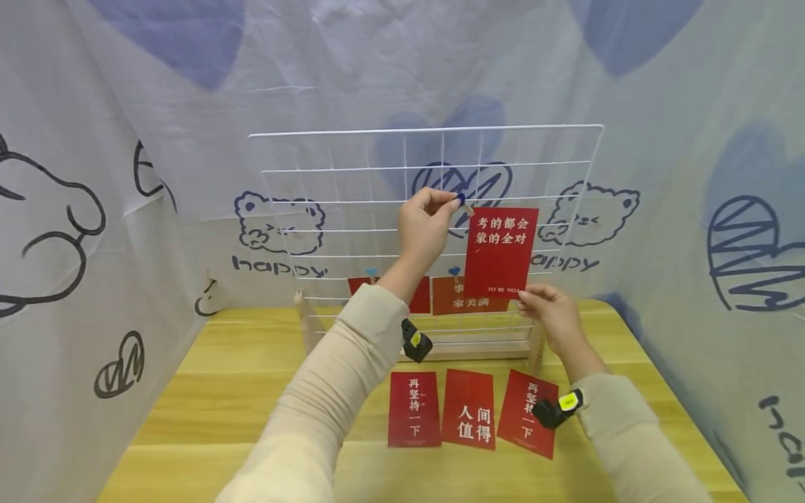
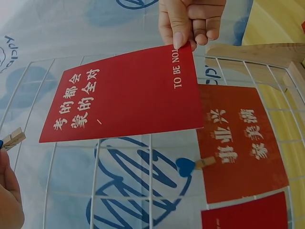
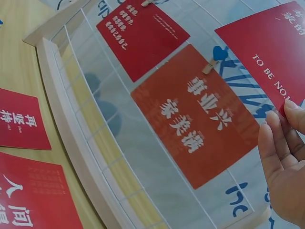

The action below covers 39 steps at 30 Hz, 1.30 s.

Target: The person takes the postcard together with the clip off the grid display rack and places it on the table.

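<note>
I see the right hand (image 1: pixel 553 318) pinching the red card (image 1: pixel 501 258) by its lower corner, the card rising up-left of it. The left hand (image 1: pixel 428 223) pinches a clothespin (image 2: pixel 15 139) just beside the card's top corner. Beyond both hands stands the wire grid (image 1: pixel 415 130); below, three cards (image 1: pixel 468 395) lie on the bench (image 1: pixel 189 419).

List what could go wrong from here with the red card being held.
The right hand pinches the held red card by one bottom corner, so it might droop or bend. The clothespin in the left hand stands apart from that card and could miss its edge.
</note>
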Each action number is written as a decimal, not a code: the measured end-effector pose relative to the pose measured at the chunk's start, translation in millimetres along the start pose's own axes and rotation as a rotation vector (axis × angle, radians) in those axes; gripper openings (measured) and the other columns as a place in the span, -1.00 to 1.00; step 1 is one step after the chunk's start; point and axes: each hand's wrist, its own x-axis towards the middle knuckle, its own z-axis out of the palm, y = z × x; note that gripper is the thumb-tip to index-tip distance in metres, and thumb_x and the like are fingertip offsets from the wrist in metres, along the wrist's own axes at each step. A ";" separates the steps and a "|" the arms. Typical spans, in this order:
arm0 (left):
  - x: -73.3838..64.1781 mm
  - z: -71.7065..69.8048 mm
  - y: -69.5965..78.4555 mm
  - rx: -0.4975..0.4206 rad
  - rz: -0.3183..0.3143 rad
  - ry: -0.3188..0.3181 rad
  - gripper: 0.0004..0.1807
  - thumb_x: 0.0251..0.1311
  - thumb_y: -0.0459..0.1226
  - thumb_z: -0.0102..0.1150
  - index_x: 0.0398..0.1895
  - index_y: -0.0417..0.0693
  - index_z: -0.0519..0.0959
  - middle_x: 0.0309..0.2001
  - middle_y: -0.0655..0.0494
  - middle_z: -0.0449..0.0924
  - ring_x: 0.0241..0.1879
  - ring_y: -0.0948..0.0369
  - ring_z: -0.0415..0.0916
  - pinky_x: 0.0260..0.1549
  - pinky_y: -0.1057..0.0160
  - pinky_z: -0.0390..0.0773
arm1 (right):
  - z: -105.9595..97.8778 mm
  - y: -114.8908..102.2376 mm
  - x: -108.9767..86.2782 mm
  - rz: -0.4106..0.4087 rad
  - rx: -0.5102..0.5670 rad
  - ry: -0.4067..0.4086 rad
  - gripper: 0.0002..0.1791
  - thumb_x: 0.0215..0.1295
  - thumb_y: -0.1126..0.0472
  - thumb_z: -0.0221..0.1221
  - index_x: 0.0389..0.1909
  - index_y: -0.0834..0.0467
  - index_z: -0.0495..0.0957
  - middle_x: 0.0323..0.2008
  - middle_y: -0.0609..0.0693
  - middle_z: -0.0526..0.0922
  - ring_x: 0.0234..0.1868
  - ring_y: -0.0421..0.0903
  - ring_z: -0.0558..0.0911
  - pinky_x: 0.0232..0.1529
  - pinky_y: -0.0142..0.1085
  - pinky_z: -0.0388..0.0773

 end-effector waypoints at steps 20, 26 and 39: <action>-43.5 -48.8 -19.7 0.014 -0.105 0.043 -0.91 -0.01 -0.39 0.16 -0.41 -0.27 0.54 -0.41 0.00 0.55 -0.52 0.28 0.38 -0.62 0.44 0.29 | 12.7 38.4 -9.3 -0.003 0.022 -0.094 -0.94 0.08 0.29 0.15 -0.44 0.21 0.53 -0.53 -0.08 0.55 -0.51 -0.22 0.55 -0.39 -0.37 0.52; -57.3 -61.4 -22.7 -0.014 -0.136 0.084 -0.91 -0.04 -0.42 0.18 -0.43 -0.30 0.53 -0.41 -0.02 0.57 -0.50 0.31 0.41 -0.56 0.46 0.35 | 21.8 44.6 -15.5 0.031 0.028 -0.084 -0.97 0.11 0.37 0.10 -0.44 0.21 0.51 -0.55 -0.10 0.55 -0.54 -0.20 0.55 -0.42 -0.36 0.53; -89.2 -94.6 -39.0 -0.058 -0.295 0.078 -0.93 0.01 -0.44 0.13 -0.42 -0.29 0.50 -0.40 -0.02 0.51 -0.45 0.25 0.41 -0.40 0.33 0.46 | 23.6 104.7 -10.5 -0.035 0.165 -0.237 -0.86 0.08 0.32 0.14 -0.32 0.28 0.54 -0.44 0.07 0.58 -0.48 -0.07 0.58 -0.42 -0.27 0.54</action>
